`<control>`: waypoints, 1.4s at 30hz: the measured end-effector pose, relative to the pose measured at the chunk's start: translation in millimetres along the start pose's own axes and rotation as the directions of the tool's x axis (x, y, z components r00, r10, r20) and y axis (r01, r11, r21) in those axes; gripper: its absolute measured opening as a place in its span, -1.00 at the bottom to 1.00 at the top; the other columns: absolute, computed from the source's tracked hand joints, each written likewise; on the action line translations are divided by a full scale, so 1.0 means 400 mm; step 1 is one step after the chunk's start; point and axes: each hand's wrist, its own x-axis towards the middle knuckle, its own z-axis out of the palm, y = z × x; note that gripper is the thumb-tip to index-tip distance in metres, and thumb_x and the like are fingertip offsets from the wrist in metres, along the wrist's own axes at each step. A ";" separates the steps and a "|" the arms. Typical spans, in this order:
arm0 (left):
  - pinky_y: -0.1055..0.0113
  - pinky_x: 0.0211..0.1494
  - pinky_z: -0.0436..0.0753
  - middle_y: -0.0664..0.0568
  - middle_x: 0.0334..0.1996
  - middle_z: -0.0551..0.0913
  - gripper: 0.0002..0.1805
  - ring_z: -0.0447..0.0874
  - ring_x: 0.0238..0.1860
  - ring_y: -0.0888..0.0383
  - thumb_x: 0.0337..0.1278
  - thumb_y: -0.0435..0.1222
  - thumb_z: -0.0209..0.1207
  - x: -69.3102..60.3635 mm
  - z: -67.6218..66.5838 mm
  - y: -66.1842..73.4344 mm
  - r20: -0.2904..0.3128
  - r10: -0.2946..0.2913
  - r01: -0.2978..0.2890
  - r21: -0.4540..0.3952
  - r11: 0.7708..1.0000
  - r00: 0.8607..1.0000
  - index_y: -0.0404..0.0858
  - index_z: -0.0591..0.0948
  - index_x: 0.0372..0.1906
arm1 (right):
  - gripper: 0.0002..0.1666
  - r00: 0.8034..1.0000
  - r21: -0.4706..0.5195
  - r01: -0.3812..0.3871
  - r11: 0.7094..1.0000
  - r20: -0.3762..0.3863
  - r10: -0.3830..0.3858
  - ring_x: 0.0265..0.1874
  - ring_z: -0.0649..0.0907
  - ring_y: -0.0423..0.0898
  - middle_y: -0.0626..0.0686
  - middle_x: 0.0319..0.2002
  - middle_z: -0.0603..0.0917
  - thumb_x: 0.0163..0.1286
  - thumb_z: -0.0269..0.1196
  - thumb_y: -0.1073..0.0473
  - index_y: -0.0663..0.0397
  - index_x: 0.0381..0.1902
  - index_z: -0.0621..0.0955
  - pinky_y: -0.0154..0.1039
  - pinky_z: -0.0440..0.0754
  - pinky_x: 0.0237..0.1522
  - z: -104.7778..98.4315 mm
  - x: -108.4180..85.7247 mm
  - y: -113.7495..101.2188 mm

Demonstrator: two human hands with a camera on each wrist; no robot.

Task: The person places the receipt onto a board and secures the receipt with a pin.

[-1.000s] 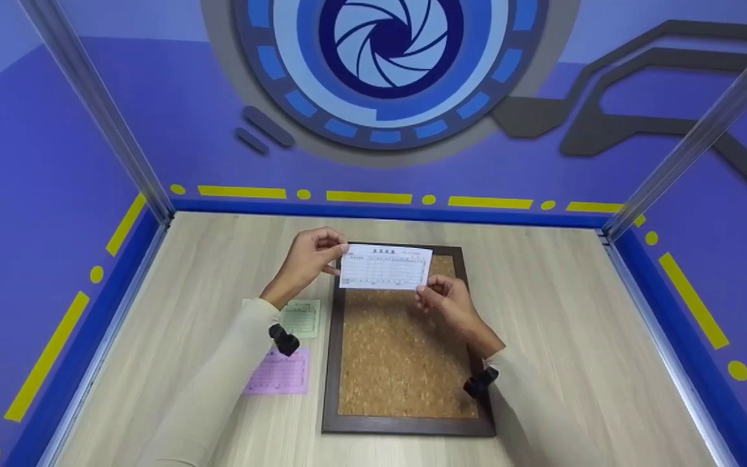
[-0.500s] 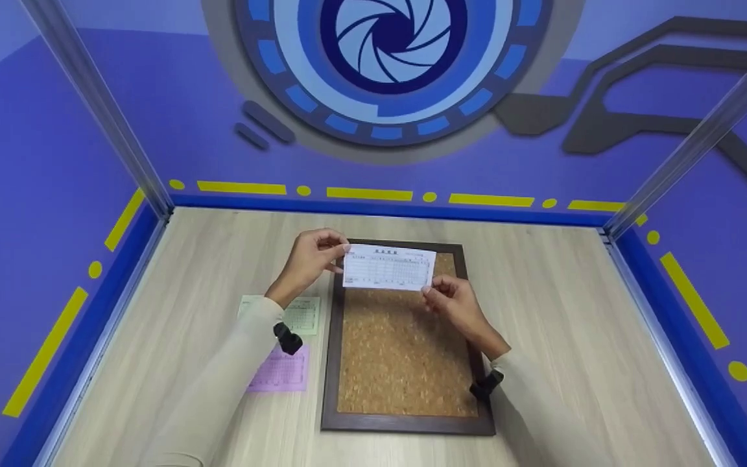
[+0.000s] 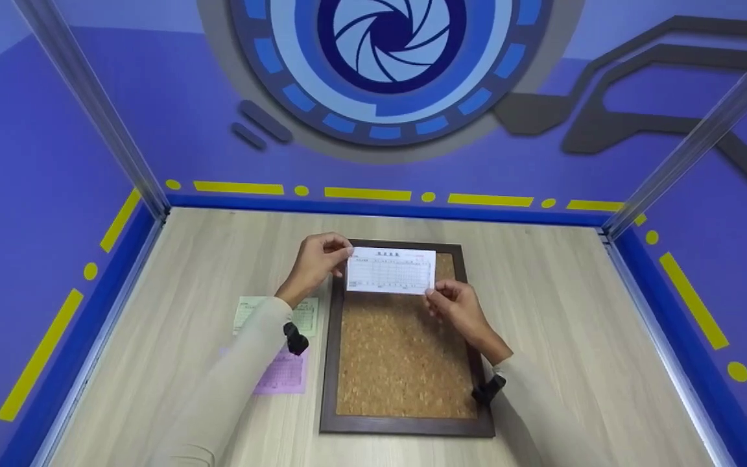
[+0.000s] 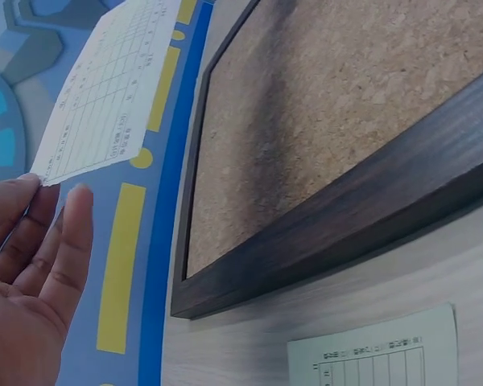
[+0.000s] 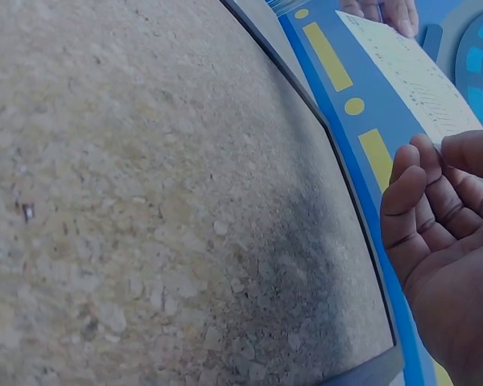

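Note:
A white printed form slip [image 3: 391, 271] is held up above the far end of a cork board [image 3: 406, 363] with a dark wooden frame. My left hand [image 3: 314, 263] pinches the slip's upper left corner between thumb and fingers. At its lower right corner my right hand [image 3: 459, 310] pinches it the same way. Both wrist views show the slip raised off the cork, in the left wrist view as a tilted sheet [image 4: 105, 96]. Left of the board lie a green form slip [image 3: 305, 314] and a pink form slip [image 3: 283, 375], both partly hidden by my left sleeve.
The light wooden table [image 3: 568, 350] runs out on both sides of the board. A blue printed back wall [image 3: 386, 175] closes off the far edge, with side walls left and right. Black wrist cameras [image 3: 296, 338] sit on both sleeves.
Both hands have shifted slightly right with the white slip, which is also a little lower in view. The board and the coloured slips stay where they are on the table.

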 end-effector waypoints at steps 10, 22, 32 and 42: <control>0.45 -0.60 0.46 0.04 -0.39 0.70 -0.87 0.45 -0.61 0.23 0.43 -0.46 0.37 0.035 0.035 -0.021 -0.026 0.033 -0.031 0.096 0.995 0.999 -0.19 0.78 -0.26 | -0.84 0.997 -0.013 -0.044 0.999 -0.068 0.043 -0.47 0.64 -0.06 0.21 -0.36 0.73 0.60 0.33 0.31 0.38 -0.19 0.68 -0.27 0.58 -0.51 -0.024 0.013 0.002; 0.39 -0.39 0.54 -0.02 -0.28 0.76 -0.96 0.59 -0.35 0.14 0.45 -0.42 0.36 0.045 0.053 -0.087 -0.057 -0.004 0.011 0.127 0.992 0.998 -0.29 0.80 -0.18 | -0.84 0.988 -0.086 -0.095 0.992 -0.129 0.083 -0.57 0.60 -0.10 0.08 -0.46 0.72 0.54 0.38 0.30 0.25 -0.30 0.70 -0.34 0.54 -0.60 -0.014 0.022 0.033; 0.35 -0.18 0.60 0.01 -0.31 0.79 -0.80 0.64 -0.27 0.15 0.36 -0.50 0.38 0.042 0.095 -0.145 -0.103 -0.010 0.031 0.203 0.979 0.995 -0.14 0.79 -0.32 | -0.74 0.970 -0.148 -0.169 0.974 -0.203 0.138 -0.68 0.49 -0.17 -0.03 -0.63 0.58 0.50 0.42 0.26 0.17 -0.44 0.68 -0.37 0.40 -0.69 -0.013 0.002 0.062; 0.34 -0.18 0.58 0.02 -0.33 0.77 -0.89 0.61 -0.29 0.18 0.37 -0.49 0.38 0.055 0.109 -0.158 -0.105 -0.009 0.038 0.277 0.960 0.994 -0.25 0.79 -0.27 | -0.80 0.969 -0.181 -0.185 0.966 -0.199 0.148 -0.67 0.48 -0.19 -0.04 -0.60 0.59 0.53 0.35 0.30 0.21 -0.37 0.71 -0.39 0.36 -0.69 -0.015 0.014 0.070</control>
